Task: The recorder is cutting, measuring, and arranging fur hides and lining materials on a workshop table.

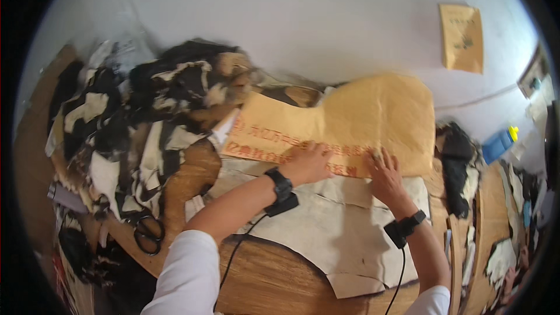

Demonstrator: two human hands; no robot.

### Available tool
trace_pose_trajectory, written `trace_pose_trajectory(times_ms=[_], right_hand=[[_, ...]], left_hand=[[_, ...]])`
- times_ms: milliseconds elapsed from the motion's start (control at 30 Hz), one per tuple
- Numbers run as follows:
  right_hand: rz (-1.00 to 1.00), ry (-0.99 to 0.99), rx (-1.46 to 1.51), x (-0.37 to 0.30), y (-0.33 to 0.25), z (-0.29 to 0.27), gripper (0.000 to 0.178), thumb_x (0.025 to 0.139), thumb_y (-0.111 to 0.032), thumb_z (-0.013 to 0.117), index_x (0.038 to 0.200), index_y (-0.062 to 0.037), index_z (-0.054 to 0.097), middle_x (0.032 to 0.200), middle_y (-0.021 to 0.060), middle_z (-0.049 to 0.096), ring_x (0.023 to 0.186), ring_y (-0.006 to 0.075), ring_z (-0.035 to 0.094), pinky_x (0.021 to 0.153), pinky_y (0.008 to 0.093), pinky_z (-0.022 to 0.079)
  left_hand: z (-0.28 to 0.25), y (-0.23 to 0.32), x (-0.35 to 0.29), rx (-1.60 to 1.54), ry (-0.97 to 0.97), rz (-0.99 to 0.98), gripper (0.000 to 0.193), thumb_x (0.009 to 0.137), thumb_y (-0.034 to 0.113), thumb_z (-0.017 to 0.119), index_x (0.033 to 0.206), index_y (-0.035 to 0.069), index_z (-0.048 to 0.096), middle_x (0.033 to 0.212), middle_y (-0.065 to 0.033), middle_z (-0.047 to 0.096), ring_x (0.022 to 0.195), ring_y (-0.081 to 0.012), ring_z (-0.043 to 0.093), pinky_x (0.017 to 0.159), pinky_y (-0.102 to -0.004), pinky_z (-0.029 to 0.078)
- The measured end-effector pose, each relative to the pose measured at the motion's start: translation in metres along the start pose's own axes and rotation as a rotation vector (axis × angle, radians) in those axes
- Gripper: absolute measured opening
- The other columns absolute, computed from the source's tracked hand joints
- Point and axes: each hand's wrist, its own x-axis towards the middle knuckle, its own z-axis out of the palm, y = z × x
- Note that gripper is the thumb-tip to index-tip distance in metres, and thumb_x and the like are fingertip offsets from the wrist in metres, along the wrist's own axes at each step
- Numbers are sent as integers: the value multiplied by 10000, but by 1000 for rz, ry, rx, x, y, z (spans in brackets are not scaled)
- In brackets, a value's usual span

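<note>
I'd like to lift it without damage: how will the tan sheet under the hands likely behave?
The tan sheet looks thin and paper-like, so it is probably light for its size. Its visible creases suggest it may bend or fold if lifted by one edge. Lying flat, it would likely slide rather than roll.

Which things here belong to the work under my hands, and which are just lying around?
Likely in use:
- tan shaped sheet, both hands on it
- pale piece, partly beneath the sheet

Apparently lying about:
- black-handled scissors
- black-and-white scraps
- blue bottle
</note>
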Motion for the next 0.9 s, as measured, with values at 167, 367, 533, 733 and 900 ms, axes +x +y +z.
trace_pose_trajectory(times_ms=[167, 367, 533, 733, 900], right_hand=[[8, 94, -118, 2, 4, 6, 509, 729, -110, 522, 1224, -37, 425, 1193, 142, 491, 1151, 292, 423, 891, 464, 369], [304, 230, -42, 13, -19, -65, 446, 750, -82, 497, 1192, -34, 458, 963, 169, 597, 815, 314, 596, 648, 405, 473], [232, 444, 239, 17, -31, -124, 435, 705, 34, 508, 1118, -97, 543, 808, 202, 608, 733, 347, 597, 657, 395, 475], [221, 483, 197, 5, -42, -178, 376, 666, 105, 497, 1005, -27, 593, 926, 187, 600, 828, 358, 573, 716, 390, 462], [135, 389, 186, 3, -44, -199, 363, 678, 94, 501, 1013, -14, 592, 881, 211, 596, 812, 373, 566, 698, 399, 453]], left_hand=[[-15, 17, -9, -47, 100, -108, 534, 808, 296, 535, 1294, 149, 371, 1278, -139, 402, 1192, -399, 329, 904, -600, 294], [-68, 32, -11, -159, 460, -270, 517, 789, 128, 480, 1293, 177, 375, 1239, -165, 434, 1193, -409, 336, 854, -655, 289], [-139, 31, -37, -309, 613, -181, 558, 778, 64, 474, 1312, 167, 346, 1278, -217, 395, 1129, -426, 380, 873, -587, 336], [-156, 15, -79, -148, 699, -167, 503, 770, 60, 474, 1260, 165, 435, 1230, -232, 444, 1160, -439, 348, 836, -619, 329], [-178, -9, -100, -187, 324, -188, 413, 755, 74, 487, 1166, 63, 526, 877, -197, 616, 900, -320, 590, 749, -439, 460]])
